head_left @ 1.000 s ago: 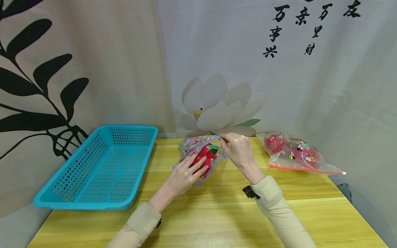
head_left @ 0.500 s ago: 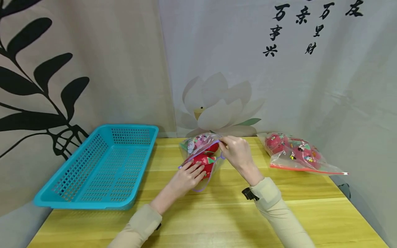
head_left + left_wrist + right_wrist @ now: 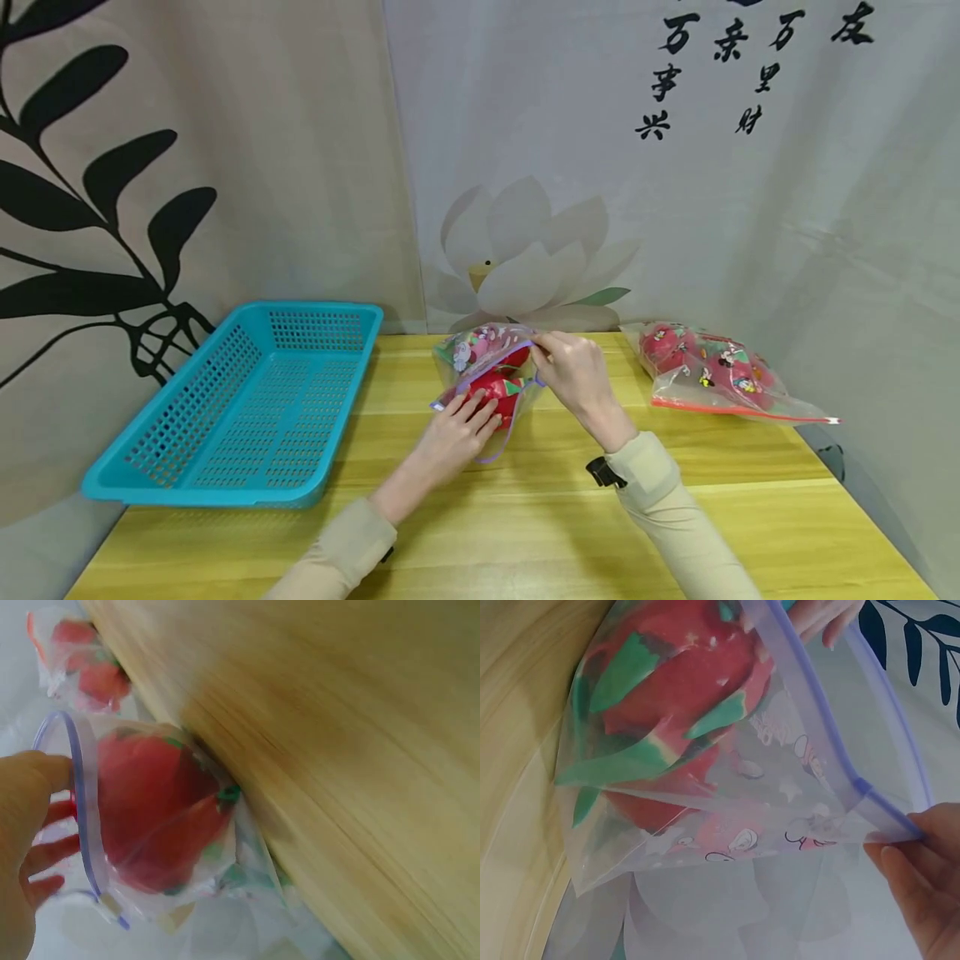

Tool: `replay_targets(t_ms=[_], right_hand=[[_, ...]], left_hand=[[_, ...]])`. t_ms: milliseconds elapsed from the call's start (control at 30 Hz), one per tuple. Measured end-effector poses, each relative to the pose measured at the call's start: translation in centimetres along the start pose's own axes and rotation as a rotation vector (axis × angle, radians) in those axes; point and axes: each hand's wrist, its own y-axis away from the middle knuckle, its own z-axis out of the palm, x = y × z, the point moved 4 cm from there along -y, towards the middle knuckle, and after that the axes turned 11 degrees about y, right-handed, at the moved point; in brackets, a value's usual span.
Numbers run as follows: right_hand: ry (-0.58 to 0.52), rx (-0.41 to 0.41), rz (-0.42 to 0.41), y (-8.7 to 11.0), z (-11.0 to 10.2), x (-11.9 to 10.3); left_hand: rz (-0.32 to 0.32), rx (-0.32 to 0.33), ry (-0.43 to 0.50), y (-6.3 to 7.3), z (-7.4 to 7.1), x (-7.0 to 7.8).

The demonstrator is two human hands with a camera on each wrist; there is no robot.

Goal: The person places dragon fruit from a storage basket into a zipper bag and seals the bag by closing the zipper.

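Observation:
A clear printed zip bag (image 3: 480,346) with a purple seal (image 3: 832,739) lies mid-table, its mouth spread towards the person. Inside it are red dragon fruit (image 3: 682,697) with green scales. My left hand (image 3: 448,437) reaches into the mouth, its fingers extended over the near red fruit (image 3: 504,408). In the left wrist view those fingers (image 3: 56,851) show past the purple rim. My right hand (image 3: 579,373) pinches the right end of the seal between thumb and fingers, as the right wrist view shows up close.
A blue perforated basket (image 3: 300,417) stands on the left of the wooden table (image 3: 540,533). At the back right lies a second zip bag (image 3: 720,371) with a red seal and red fruit inside. A printed curtain (image 3: 315,150) hangs behind the table.
The bag's mouth has opened wider, with its near purple edge shifted down and more red fruit showing. My left hand has drawn back slightly. My right hand keeps its pinch.

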Motion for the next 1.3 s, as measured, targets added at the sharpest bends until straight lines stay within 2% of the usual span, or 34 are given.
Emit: replay_targets(t_ms=[67,200,267,333,400,533,667,767,867,1000,1100,1200,1300], right_hand=[[-0.007,-0.005,0.006,0.1,0.0,0.1],[-0.025,-0.014,0.011,0.2,0.0,0.3],[-0.03,-0.021,0.013,0.2,0.0,0.4],[-0.03,-0.028,0.018,0.2,0.0,0.5],[-0.028,-0.033,0.022,0.3,-0.1,0.6],[-0.029,-0.031,0.025,0.4,-0.3,0.7],[-0.037,-0.026,0.017,0.7,-0.3,0.9],[-0.038,-0.021,-0.001,1.1,-0.2,1.0],[-0.047,-0.012,-0.049,1.9,-0.3,1.2],[-0.092,-0.014,-0.158,3.7,-0.2,1.6],[-0.113,-0.034,-0.233,5.3,-0.1,2.0],[-0.094,-0.07,-0.276,7.0,-0.1,2.4],[-0.025,-0.12,-0.308,8.3,0.0,2.7]], left_hand=[[0.051,0.07,0.032,0.3,-0.4,0.1],[0.128,0.302,0.087,1.4,-1.6,-0.4],[0.116,0.394,0.091,2.0,-2.2,-0.9],[0.062,0.426,0.088,2.5,-2.4,-1.7],[-0.017,0.403,0.08,3.0,-2.2,-2.6],[-0.146,0.282,0.074,3.6,-1.4,-3.8],[-0.147,0.212,0.035,3.5,-0.7,-4.0],[-0.139,0.198,0.007,3.5,-0.5,-3.9],[-0.168,0.198,0.006,3.7,-0.5,-3.8],[-0.22,0.211,0.021,4.3,-0.6,-4.0],[-0.23,0.213,0.021,4.7,-0.8,-4.0],[-0.221,0.195,0.015,4.9,-1.0,-4.0],[-0.223,0.184,0.012,5.1,-1.1,-4.0]])
